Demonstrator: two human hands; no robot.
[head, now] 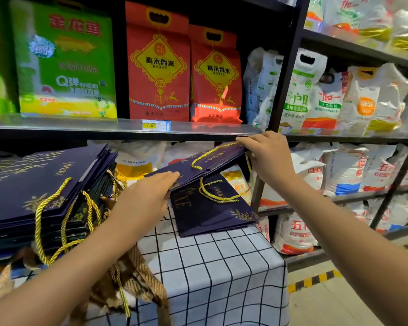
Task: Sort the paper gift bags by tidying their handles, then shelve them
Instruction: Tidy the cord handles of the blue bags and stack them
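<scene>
A flat navy paper gift bag (205,164) with gold rope handles is held tilted above the checked table. My right hand (265,152) pinches its top edge near the handle, just under the shelf lip. My left hand (149,198) lies with straight fingers against its lower end. Beneath it a second navy gift bag (210,212) lies flat on the table, its gold handle looped on top. To the left stands a tall stack of navy gift bags (40,191) with gold handles hanging off the front.
The table wears a white cloth with a black grid (212,267). A black metal shelf (118,129) runs just above the hands, loaded with green and red rice bags. White flour sacks fill the racks on the right. Brown rope handles dangle at the table's front.
</scene>
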